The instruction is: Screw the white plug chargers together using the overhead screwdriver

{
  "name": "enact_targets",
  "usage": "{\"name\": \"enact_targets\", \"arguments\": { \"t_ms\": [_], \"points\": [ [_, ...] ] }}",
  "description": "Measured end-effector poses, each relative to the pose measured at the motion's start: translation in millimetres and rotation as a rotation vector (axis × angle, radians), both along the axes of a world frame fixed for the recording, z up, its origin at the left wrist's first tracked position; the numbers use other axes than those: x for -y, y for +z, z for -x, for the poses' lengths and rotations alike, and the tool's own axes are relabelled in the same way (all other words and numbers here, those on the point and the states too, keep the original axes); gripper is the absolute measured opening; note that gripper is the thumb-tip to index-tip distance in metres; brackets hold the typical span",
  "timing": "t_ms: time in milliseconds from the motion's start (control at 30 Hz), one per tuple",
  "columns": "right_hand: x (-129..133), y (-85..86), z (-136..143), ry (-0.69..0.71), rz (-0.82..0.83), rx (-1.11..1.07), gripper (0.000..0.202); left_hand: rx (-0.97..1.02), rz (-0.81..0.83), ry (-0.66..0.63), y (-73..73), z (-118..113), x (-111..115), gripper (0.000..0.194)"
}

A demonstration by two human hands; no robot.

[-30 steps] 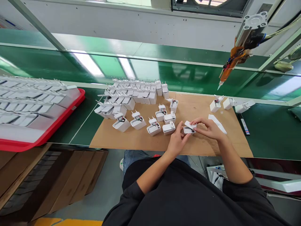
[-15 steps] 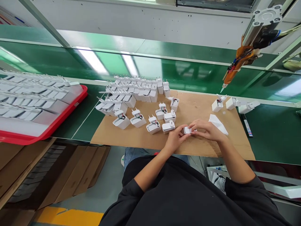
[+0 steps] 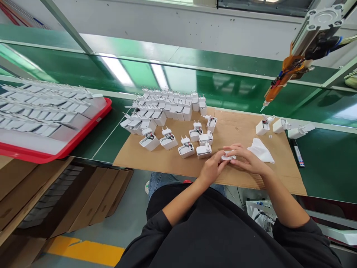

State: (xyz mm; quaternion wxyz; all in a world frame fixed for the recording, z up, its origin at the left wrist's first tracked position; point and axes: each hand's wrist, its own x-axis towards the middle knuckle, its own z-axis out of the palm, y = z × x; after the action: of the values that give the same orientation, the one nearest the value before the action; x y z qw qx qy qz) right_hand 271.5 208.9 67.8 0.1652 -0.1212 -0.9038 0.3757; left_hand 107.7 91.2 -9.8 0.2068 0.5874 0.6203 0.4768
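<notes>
A small white plug adapter (image 3: 229,156) is held between both hands over the cardboard sheet (image 3: 237,126). My left hand (image 3: 211,168) grips its left side with thumb and fingers. My right hand (image 3: 247,158) closes on it from the right, fingers over its top. Left of my hands stand several white housings, such as one (image 3: 204,149) with its pronged lid on top. Wires show in some of them. A dense group of similar white adapters (image 3: 170,106) stands at the back left of the cardboard.
An orange dispenser with a pointed tip (image 3: 275,91) hangs at the back right. Below it are an open housing (image 3: 262,127), a white tissue (image 3: 260,150) and a marker (image 3: 298,153). A red-rimmed tray (image 3: 83,130) of adapters lies at the left.
The camera view has shifted slightly, moving the scene rightward. The adapter between my hands now shows its pronged side, and my right fingers have shifted on it.
</notes>
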Motion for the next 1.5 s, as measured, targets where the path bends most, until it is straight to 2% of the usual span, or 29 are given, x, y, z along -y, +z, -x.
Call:
{"name": "enact_targets", "arguments": {
  "t_ms": [100,200,300,433,500,567,633,767,867,967,1100,1200,1300,1400,1500],
  "points": [
    [-13,11.1,11,-0.068,0.122,-0.091,0.039,-0.102,-0.061,0.005,2.2,0,4,0.028],
    [-33,23.0,45,-0.176,0.135,-0.075,0.04,-0.166,-0.13,0.015,12.1,4,16,0.036],
    [-51,28.5,85,-0.047,0.026,0.089,0.046,-0.211,-0.219,0.095,31.0,22,31,0.034],
    [-61,25.5,114,0.14,-0.162,0.193,0.038,-0.299,-0.273,0.396,54.1,74,43,0.018],
    [-61,22.4,116,0.192,-0.256,0.213,0.03,-0.334,-0.265,0.491,56.5,100,47,0.017],
    [-61,19.5,115,0.236,-0.307,0.216,0.029,-0.333,-0.232,0.512,51.3,117,51,0.02],
    [-61,17.2,114,0.255,-0.337,0.217,0.03,-0.275,-0.181,0.5,40.9,123,56,0.025],
    [-62,15.3,115,0.276,-0.371,0.233,0.032,-0.072,-0.05,0.438,18.9,117,61,0.035],
    [-65,22.6,115,0.3,-0.351,0.239,0.035,0.056,0.021,0.376,11.0,115,57,0.035],
    [-62,42.5,122,0.296,-0.307,0.173,0.038,0.053,-0.05,0.374,11.0,118,53,0.03],
    [-34,68.7,152,0.15,-0.266,0.198,0.049,-0.011,-0.145,0.38,13.9,120,56,0.027],
    [-8,71.9,182,0.258,-0.349,0.372,0.05,-0.004,-0.144,0.385,13.9,121,62,0.028],
    [4,69.3,202,0.369,-0.428,0.511,0.032,0.071,-0.073,0.327,13.0,126,67,0.031],
    [3,71.2,204,0.48,-0.386,0.516,0.019,0.228,0.033,0.22,13.6,133,70,0.037],
    [1,74.0,196,0.558,-0.363,0.444,0.017,0.394,0.102,0.137,15.8,140,71,0.045]
  ]
}}
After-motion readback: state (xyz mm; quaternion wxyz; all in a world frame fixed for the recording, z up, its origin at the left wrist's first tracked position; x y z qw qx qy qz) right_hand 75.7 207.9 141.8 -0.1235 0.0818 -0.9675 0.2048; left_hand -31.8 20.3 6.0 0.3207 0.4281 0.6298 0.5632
